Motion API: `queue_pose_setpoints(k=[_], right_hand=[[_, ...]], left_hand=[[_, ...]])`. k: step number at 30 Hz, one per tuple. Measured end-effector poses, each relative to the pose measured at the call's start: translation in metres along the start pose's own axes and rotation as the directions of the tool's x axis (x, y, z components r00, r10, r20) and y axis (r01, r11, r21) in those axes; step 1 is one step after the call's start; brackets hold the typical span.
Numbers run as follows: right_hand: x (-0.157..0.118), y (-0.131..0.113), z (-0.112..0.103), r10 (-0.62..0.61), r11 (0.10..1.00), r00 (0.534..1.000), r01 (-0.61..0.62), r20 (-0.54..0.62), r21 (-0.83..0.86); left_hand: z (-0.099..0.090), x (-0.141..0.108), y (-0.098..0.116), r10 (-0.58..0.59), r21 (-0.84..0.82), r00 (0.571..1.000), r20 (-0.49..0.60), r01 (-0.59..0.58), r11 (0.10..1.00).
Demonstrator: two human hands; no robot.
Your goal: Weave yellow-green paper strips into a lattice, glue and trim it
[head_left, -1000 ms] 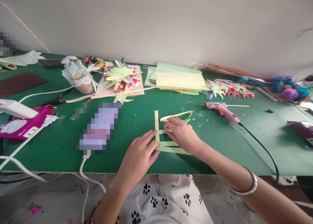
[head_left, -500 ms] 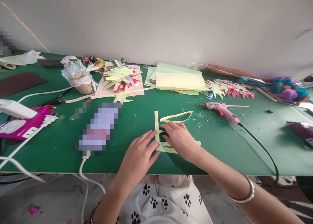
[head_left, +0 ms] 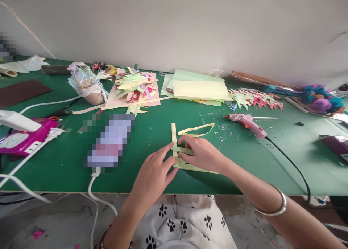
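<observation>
My left hand [head_left: 156,171] presses its bent fingertips and thumb against the left side of an upright pale yellow paper strip [head_left: 174,132], holding it to the table. Pale green paper strips run rightward from it; the lowest green strip [head_left: 194,167] lies near my left thumb. My right hand [head_left: 202,152] has its thumb and forefinger around another green strip [head_left: 185,150], which crosses the yellow one; its right end is hidden beneath the hand. Just beyond my right fingers lies a bent, looped yellow strip [head_left: 199,130].
A pink glue gun [head_left: 247,122] with its cord lies to the right. On the left are a phone [head_left: 110,142] on a cable and a magenta power strip [head_left: 29,136]. Behind sit a paper-strip pile [head_left: 136,85], paper sheets [head_left: 201,89], woven paper pieces [head_left: 258,99] and a small basket [head_left: 92,91].
The crossing green strip was curled up near my right fingers and now lies flatter across the yellow strip. My right hand has shifted slightly, while my left hand stays in place.
</observation>
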State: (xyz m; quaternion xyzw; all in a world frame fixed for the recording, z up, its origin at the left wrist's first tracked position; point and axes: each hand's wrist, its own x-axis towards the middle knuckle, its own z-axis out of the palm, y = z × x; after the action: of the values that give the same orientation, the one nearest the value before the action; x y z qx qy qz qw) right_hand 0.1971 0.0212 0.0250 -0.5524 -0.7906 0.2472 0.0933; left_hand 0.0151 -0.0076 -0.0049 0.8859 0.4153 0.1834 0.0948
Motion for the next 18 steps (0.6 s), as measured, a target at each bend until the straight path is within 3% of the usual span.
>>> queue_pose_setpoints(k=[3, 7, 18], right_hand=[[0.001, 0.003, 0.0, 0.021, 0.993, 1.0, -0.024, 0.022, 0.115], [0.002, 0.008, 0.004, -0.001, 0.992, 1.0, 0.003, -0.022, 0.125], [-0.001, 0.02, -0.002, -0.258, 0.949, 0.963, 0.238, 0.075, 0.208]], left_hand=[[0.0, -0.001, 0.0, -0.001, -0.003, 1.0, -0.018, 0.001, 1.0], [-0.001, -0.001, 0.0, 0.007, 0.013, 0.999, -0.032, -0.006, 1.0], [0.001, -0.002, 0.0, 0.0, 0.036, 0.998, -0.063, 0.003, 0.999]])
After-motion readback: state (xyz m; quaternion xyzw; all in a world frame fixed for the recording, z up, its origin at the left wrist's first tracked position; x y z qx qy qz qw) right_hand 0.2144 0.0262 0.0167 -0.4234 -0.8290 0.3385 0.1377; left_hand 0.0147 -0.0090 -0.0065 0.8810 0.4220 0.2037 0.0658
